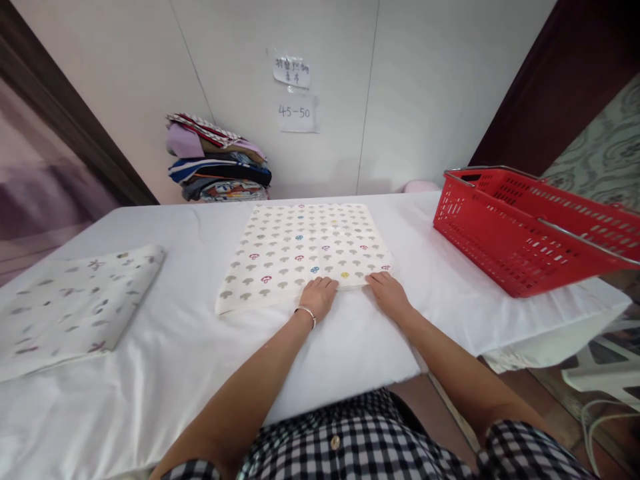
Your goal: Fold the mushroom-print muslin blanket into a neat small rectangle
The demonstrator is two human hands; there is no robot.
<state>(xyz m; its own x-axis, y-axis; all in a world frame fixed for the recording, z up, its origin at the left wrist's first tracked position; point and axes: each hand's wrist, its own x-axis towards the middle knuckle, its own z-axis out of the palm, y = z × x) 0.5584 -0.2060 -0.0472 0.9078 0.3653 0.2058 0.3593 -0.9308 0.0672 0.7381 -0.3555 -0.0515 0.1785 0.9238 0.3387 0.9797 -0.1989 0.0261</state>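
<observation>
Centrally, patterned cloth on white-draped table; pale wall behind.

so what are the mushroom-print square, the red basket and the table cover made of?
Mushroom-print square: looks like soft cotton-type cloth, matte; it lies in flat folded layers with a rounded edge. Red basket: moulded plastic with a slight sheen and slotted walls; its handles look like grey metal wire. Table cover: thin white fabric with a faint sheen, creased; the fibre can't be told.
</observation>
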